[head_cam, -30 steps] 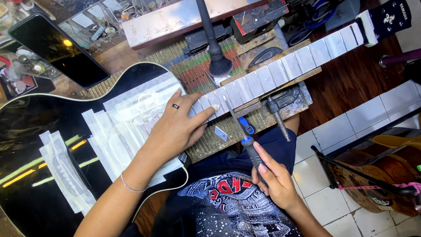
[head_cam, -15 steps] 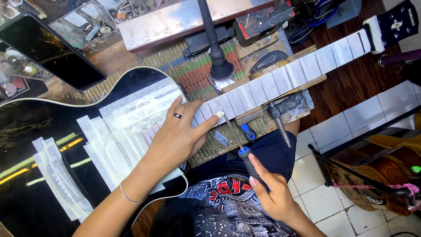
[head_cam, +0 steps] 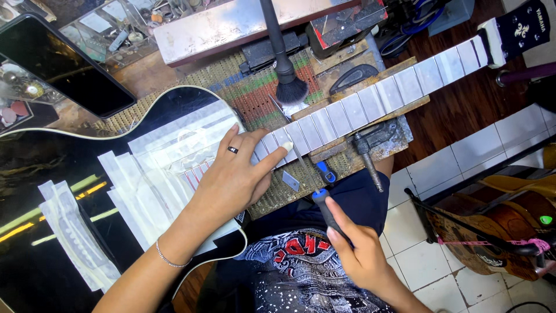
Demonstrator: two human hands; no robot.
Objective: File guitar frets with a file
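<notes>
While left hand (head_cam: 234, 179) steadies guitar neck (head_cam: 370, 104) — right hand (head_cam: 362, 252) grips file (head_cam: 324, 210)

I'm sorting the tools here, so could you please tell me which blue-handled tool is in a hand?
The long dark tool with the blue collar, gripped by the right hand. The small blue-handled tool lies untouched on the mat beside it.
</notes>
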